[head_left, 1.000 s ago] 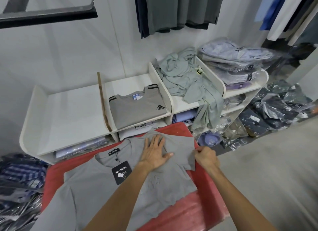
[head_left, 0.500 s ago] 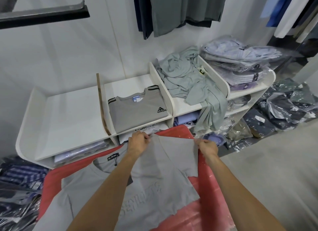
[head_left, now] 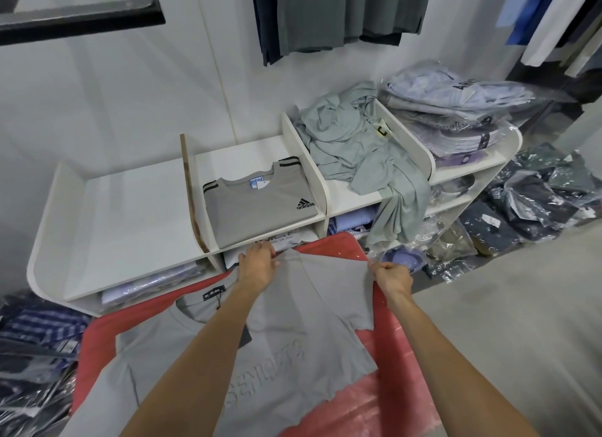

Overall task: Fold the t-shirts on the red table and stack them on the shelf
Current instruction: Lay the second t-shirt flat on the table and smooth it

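One grey tee (head_left: 260,215) is already laid folded in a shelf (head_left: 107,215) bay just beyond the left hand (head_left: 255,265). A second grey shirt (head_left: 182,358) is spread face up on the red counter (head_left: 400,345), mid-fold; its sleeve side is turned in and held between both hands. The left hand is curled over the far corner of the turned flap, fingers closed on the cloth. The right hand (head_left: 392,278) is pinched on the flap's outer edge, just beside the counter's edge. Remaining, as judged: the other side and the bottom fold, then transfer to the shelf. A heap of pale green cloth (head_left: 365,156) is seen beyond the right hand, unfolded; possibly more shirts, though this cannot be confirmed. The shirt is noted as plain grey, embossed lettering across the chest, dark neck label (head_left: 214,297), ragged-looking hem near the forearms.
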